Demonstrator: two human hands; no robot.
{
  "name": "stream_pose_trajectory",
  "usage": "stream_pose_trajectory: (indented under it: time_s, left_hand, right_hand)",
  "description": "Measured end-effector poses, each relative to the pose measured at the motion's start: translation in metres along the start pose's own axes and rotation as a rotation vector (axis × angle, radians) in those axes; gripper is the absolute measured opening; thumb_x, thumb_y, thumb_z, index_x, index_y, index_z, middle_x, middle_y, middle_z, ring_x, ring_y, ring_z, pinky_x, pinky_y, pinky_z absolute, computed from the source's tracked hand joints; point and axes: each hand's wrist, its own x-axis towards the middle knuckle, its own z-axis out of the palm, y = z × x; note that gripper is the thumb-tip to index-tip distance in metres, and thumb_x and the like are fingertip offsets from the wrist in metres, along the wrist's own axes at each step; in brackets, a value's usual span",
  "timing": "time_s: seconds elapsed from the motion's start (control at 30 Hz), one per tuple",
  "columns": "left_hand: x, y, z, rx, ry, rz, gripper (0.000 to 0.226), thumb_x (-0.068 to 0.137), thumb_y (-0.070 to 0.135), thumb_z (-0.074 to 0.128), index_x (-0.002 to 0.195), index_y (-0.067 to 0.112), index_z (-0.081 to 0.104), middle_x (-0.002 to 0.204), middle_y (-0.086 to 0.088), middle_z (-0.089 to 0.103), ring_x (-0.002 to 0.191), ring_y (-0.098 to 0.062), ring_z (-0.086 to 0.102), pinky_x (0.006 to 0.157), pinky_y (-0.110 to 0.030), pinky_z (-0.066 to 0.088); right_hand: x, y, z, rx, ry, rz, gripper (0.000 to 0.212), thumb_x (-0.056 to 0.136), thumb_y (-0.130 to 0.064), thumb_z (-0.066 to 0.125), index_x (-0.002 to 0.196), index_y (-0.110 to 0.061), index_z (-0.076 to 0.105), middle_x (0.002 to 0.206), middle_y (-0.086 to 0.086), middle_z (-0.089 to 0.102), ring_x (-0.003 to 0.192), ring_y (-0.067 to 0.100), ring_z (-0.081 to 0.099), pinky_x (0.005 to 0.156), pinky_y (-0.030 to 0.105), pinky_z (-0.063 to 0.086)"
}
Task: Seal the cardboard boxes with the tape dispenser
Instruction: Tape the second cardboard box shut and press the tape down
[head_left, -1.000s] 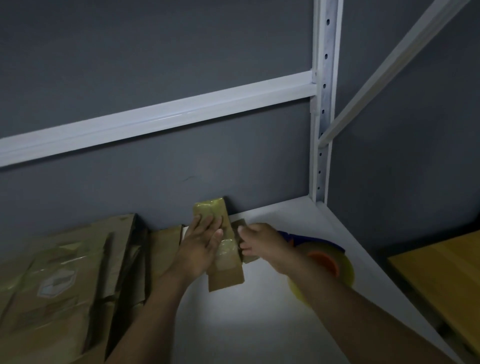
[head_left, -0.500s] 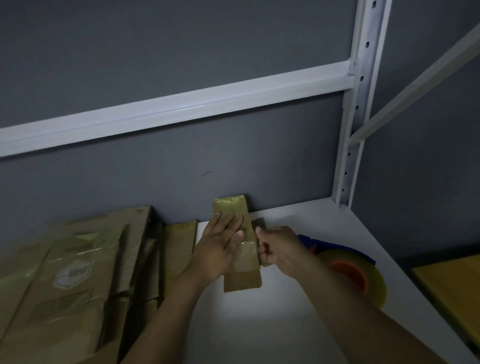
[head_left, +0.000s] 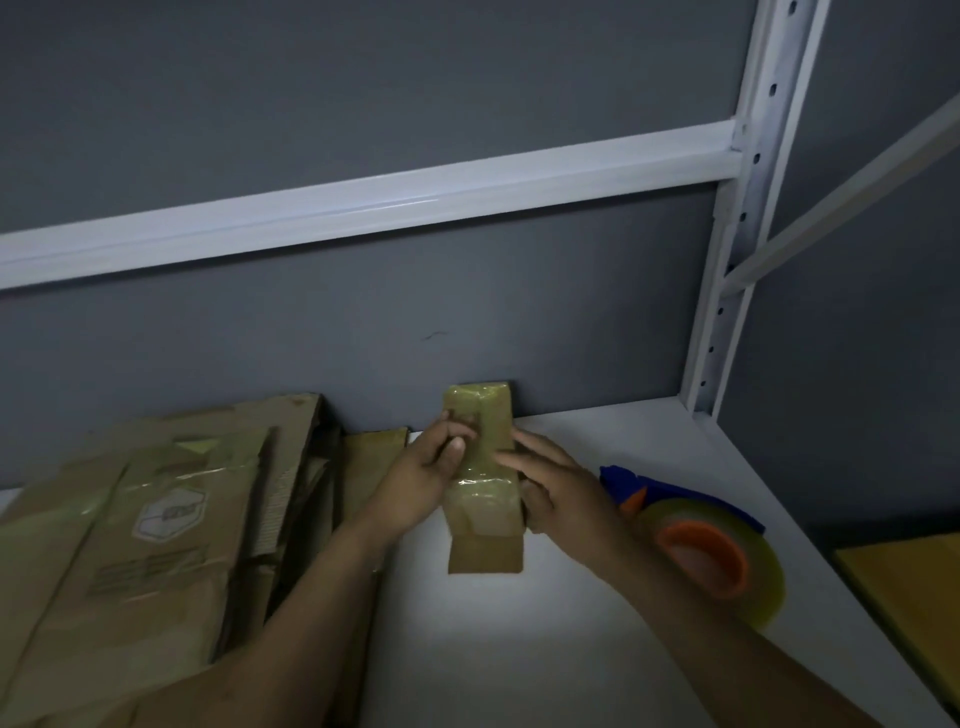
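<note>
A small brown cardboard box (head_left: 485, 553), bound in glossy, yellow-tinged clear tape (head_left: 480, 486), sits on a white shelf (head_left: 519, 649) before a plain dark-grey wall (head_left: 363, 104). Near the shelf's right edge, a tape dispenser (head_left: 698, 551) shows a blue handle, an orange core and a translucent yellowish roll. At the left edge, flattened brown cartons (head_left: 130, 613) carry a pale hexagon mark (head_left: 169, 514) and lines of dark print. The white rack frame (head_left: 363, 208) has an upright dotted with dark holes.
</note>
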Motion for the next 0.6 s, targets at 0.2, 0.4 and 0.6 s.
stream_pose_trajectory:
  time_s: [0.2,0.4,0.6]
  left_hand:
    - [-0.007,-0.006,-0.049,0.179,-0.349,-0.002,0.056,0.088,-0.006,0.059,0.121,0.039,0.059,0.133,0.043,0.042,0.13,0.027,0.015,0.101,0.003,0.015]
    - [-0.009,-0.021,-0.034,0.271,-0.171,0.193,0.056,0.073,0.013,0.082,0.119,0.035,0.059,0.134,0.029,0.045,0.134,0.02,0.022,0.108,-0.003,0.02]
    - [-0.014,-0.036,-0.006,0.385,0.098,0.336,0.065,0.063,0.052,0.08,0.116,0.017,0.066,0.133,0.027,0.047,0.138,0.012,0.025,0.108,-0.007,0.025]
  right_hand:
    - [0.019,0.018,-0.03,0.088,-0.283,-0.032,0.055,0.087,-0.016,0.069,0.132,-0.043,0.049,0.15,-0.025,0.029,0.127,-0.002,0.045,0.106,0.028,0.043]
    - [0.032,0.01,-0.035,-0.212,-0.245,-0.143,0.049,0.083,-0.034,0.071,0.13,-0.032,0.057,0.14,-0.029,0.035,0.126,-0.004,0.041,0.105,0.023,0.041]
    - [0.021,0.012,-0.016,-0.174,-0.152,-0.174,0.053,0.081,-0.03,0.073,0.131,-0.025,0.055,0.139,-0.028,0.041,0.122,-0.003,0.047,0.097,0.027,0.048]
